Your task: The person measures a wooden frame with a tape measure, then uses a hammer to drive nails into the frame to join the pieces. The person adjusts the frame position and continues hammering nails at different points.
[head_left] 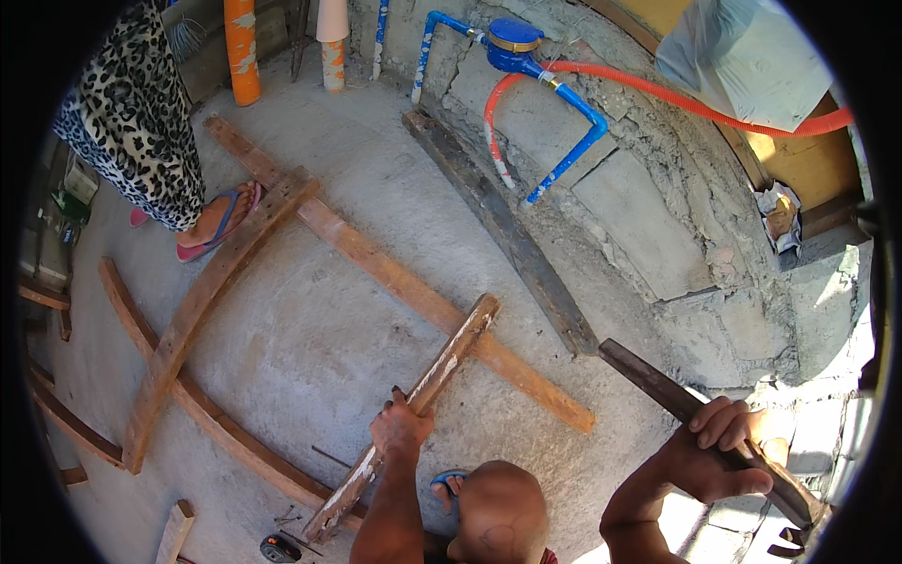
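Observation:
My left hand is closed on a wooden plank streaked with white. A small dark tip pokes up by its fingers, too small to identify. That plank crosses a long brown plank at its upper end and a second brown plank near its lower end. At the right, my right hand wraps round a long dark wooden-handled tool, held above the floor. The tool's lower right end is dark and notched, perhaps a hammer's claw. Another plank lies across the same two brown planks farther left.
A person in patterned trousers and flip-flops stands at far left. A dark beam lies along the block wall. Blue pipes with a meter and a red hose line the wall. A tape measure sits near a bare knee.

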`<state>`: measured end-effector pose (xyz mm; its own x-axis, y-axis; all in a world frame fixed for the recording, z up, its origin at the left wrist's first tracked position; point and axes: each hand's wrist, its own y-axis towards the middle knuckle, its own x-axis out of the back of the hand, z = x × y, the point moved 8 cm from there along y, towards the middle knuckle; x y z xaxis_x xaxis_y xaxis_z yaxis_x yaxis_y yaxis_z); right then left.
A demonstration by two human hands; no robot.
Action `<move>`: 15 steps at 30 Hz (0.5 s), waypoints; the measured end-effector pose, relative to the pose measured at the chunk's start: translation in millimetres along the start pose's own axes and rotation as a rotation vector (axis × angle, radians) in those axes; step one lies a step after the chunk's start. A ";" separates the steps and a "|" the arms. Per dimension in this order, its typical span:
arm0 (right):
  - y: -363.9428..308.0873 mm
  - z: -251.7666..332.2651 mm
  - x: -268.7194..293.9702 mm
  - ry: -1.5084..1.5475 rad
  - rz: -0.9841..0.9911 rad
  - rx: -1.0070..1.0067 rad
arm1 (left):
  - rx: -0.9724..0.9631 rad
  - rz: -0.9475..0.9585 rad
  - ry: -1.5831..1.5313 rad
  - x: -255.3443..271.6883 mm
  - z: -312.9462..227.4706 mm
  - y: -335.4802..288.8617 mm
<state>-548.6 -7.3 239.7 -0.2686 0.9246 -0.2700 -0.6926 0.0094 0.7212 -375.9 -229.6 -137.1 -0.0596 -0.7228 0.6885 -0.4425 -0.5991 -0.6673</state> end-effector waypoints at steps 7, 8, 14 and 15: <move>-185.1 -140.4 32.1 -1.028 0.765 -0.663 | 0.004 -0.056 -0.010 3.2 4.2 -7.3; -169.6 -129.9 45.4 -0.920 0.575 -0.608 | -0.054 -0.142 -0.025 9.5 2.2 -12.1; 25.4 9.9 5.9 -0.043 -0.016 -0.067 | -0.053 -0.043 -0.026 -1.8 3.2 -3.7; 43.8 39.0 -1.0 -0.044 -0.084 0.141 | -0.047 -0.031 -0.024 -5.3 4.7 -1.1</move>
<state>-552.5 7.0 296.4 -0.1824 0.9340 -0.3073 -0.6098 0.1377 0.7805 -370.9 -226.7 -141.4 -0.0241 -0.7128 0.7010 -0.4849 -0.6048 -0.6317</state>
